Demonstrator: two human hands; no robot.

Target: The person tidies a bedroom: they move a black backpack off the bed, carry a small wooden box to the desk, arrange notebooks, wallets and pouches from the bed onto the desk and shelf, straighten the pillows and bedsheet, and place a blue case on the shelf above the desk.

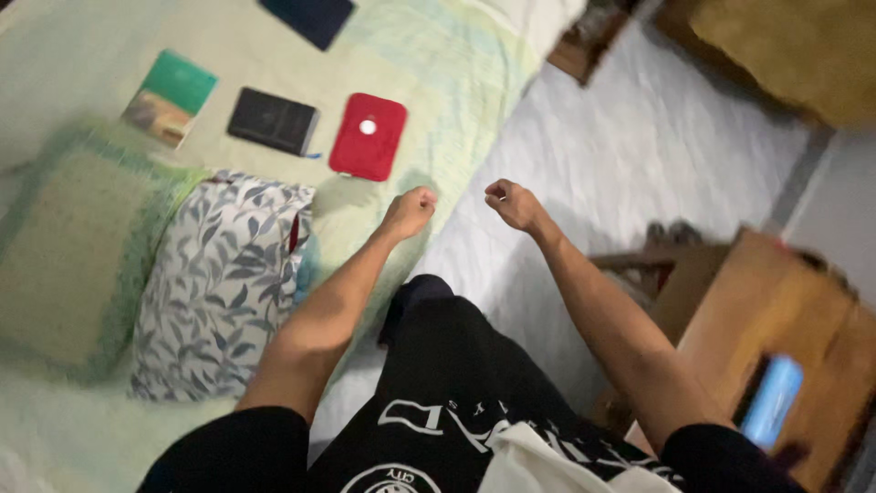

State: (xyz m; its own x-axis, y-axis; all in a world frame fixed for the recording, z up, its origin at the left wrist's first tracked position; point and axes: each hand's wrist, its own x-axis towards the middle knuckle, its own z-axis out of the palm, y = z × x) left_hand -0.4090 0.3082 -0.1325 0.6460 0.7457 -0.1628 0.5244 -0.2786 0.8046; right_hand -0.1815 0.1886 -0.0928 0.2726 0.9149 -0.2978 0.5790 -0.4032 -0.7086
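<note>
Red case [368, 137] on bed, left hand [411, 211] nearby, right hand [513, 203] beside it, both clenched, empty.

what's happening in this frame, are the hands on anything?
No. A person stands beside a bed, both arms stretched forward. The left hand and right hand are closed into fists and hold nothing visible. The left fist is nearest the red case lying on the sheet, not touching it. Next to the case lie a black book and a green book. A leaf-print pillow sits near the bed's edge.
</note>
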